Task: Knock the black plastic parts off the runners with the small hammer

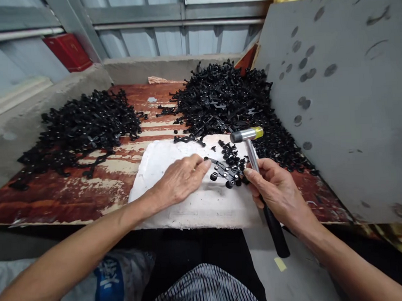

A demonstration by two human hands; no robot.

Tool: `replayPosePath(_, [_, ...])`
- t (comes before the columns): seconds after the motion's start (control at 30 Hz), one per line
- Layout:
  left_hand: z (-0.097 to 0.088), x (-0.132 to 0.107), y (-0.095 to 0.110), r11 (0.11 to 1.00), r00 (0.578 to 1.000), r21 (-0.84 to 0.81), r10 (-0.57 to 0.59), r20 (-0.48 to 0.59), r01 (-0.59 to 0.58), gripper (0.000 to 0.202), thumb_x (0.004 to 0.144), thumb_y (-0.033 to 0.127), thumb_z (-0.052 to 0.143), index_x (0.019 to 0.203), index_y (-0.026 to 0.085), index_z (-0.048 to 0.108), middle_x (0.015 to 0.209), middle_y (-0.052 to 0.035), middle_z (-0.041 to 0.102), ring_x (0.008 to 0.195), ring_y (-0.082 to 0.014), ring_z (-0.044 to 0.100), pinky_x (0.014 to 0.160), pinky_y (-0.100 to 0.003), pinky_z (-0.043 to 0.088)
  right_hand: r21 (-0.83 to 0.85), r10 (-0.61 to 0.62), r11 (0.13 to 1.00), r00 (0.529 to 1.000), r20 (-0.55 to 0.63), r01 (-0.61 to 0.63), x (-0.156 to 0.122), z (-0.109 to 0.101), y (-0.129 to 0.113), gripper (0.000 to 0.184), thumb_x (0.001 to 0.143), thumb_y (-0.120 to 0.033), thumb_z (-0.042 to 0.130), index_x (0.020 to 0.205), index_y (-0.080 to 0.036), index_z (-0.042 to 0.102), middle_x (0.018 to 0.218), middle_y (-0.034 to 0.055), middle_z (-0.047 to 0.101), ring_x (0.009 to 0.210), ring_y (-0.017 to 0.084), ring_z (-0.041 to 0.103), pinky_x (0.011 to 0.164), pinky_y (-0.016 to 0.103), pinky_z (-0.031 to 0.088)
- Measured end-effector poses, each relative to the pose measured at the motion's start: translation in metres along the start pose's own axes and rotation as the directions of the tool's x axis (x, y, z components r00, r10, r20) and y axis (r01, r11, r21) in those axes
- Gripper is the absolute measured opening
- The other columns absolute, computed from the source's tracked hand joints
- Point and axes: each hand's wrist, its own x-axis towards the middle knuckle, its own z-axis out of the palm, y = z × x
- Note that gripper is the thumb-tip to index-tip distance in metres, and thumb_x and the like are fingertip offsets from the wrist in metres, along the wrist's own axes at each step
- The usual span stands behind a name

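Small black linked plastic piece, round-ended, glossy

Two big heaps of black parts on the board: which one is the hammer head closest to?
The right-hand heap, against the grey panel. The hammer in the right hand sits at its near edge; the left heap lies well away, beyond the left hand.

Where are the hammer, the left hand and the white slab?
hammer [246,134]: head view, on its metal head.
left hand [179,181]: head view, back of hand.
white slab [204,206]: head view, bare front part.
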Motion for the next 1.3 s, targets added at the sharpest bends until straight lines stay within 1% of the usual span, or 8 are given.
replayPosePath(0.1, [0.009,-0.002,0.003,0.998,0.993,-0.018,0.07,0.092,-0.068,0.025,0.091,0.031,0.043,0.068,0.02,0.043,0.062,0.0032,0.042,0.057,-0.0108,0.038,0.054,-0.025,0.026,-0.033,-0.007,0.999,1.0,0.01,0.007,-0.003,0.005,0.003,0.027,0.083,-0.047,0.06,0.082,-0.022,0.051,0.05,-0.0087,0.04,0.038,0.008,0.032,0.035,0.022,0.028])
replayPosePath(0.27, [0.021,0.017,0.013,0.989,0.993,-0.147,0.015,0.115,0.002,0.025,0.088,0.03,0.045,0.067,0.018,0.051,0.061,0.0021,0.05,0.054,-0.0098,0.041,0.053,-0.024,0.031,-0.01,0.025,1.0,0.999,0.046,-0.024,-0.008,0.011,0.007,0.027,0.083,-0.047,0.06,0.081,-0.022,0.05,0.05,-0.0082,0.042,0.038,0.008,0.033,0.035,0.022,0.028])
replayPosePath(0.4, [0.017,0.035,0.009,0.957,0.975,-0.282,-0.011,0.221,0.074,0.019,0.081,0.029,0.052,0.067,0.017,0.055,0.057,0.0035,0.05,0.049,-0.0083,0.04,0.048,-0.023,0.029,0.052,0.12,0.991,0.993,0.011,-0.12,-0.019,0.001,0.01,0.034,0.08,-0.053,0.063,0.084,-0.02,0.052,0.053,-0.0075,0.044,0.039,0.007,0.035,0.034,0.02,0.029])
replayPosePath(0.57, [0.012,0.054,0.002,0.946,0.954,-0.277,-0.087,0.288,0.17,0.019,0.075,0.028,0.052,0.06,0.017,0.054,0.054,0.0042,0.043,0.048,-0.0079,0.036,0.046,-0.024,0.025,0.176,0.171,0.971,0.984,-0.053,-0.159,-0.033,-0.014,0.024,0.037,0.078,-0.054,0.067,0.085,-0.02,0.052,0.052,-0.008,0.042,0.04,0.007,0.035,0.032,0.018,0.032])
replayPosePath(0.73, [0.014,0.071,-0.004,0.985,0.957,-0.168,0.001,0.292,0.05,0.024,0.078,0.03,0.051,0.058,0.018,0.047,0.051,0.0056,0.035,0.046,-0.0076,0.031,0.045,-0.024,0.021,0.296,0.177,0.943,0.983,-0.056,-0.153,-0.034,-0.016,0.036,0.039,0.076,-0.053,0.07,0.082,-0.02,0.052,0.058,-0.0067,0.046,0.041,0.005,0.034,0.029,0.016,0.033])
replayPosePath(1.0, [0.005,0.078,-0.001,0.998,0.916,-0.054,0.058,0.397,-0.039,0.021,0.08,0.025,0.049,0.06,0.019,0.043,0.053,0.0054,0.035,0.049,-0.0085,0.032,0.05,-0.025,0.024,0.338,0.183,0.928,0.982,-0.048,-0.156,-0.031,-0.017,0.036,0.041,0.072,-0.054,0.074,0.077,-0.02,0.053,0.06,-0.0066,0.048,0.038,0.003,0.033,0.027,0.015,0.032])
replayPosePath(1.13, [0.004,0.075,0.007,0.972,0.932,0.156,0.111,0.346,-0.174,0.017,0.082,0.021,0.045,0.065,0.019,0.042,0.061,0.0025,0.042,0.058,-0.0114,0.038,0.058,-0.027,0.028,0.343,0.193,0.925,0.98,-0.049,-0.166,-0.03,-0.016,0.038,0.039,0.073,-0.053,0.073,0.077,-0.02,0.053,0.058,-0.0072,0.047,0.038,0.003,0.033,0.028,0.015,0.032])
replayPosePath(1.3, [0.011,0.068,0.013,0.887,0.96,0.426,0.062,0.272,-0.178,0.02,0.087,0.021,0.036,0.068,0.021,0.041,0.061,0.0017,0.041,0.055,-0.0129,0.034,0.059,-0.03,0.026,0.356,0.208,0.918,0.976,-0.059,-0.174,-0.03,-0.016,0.041,0.04,0.072,-0.053,0.075,0.078,-0.02,0.052,0.063,-0.0059,0.052,0.037,0.003,0.034,0.027,0.015,0.033])
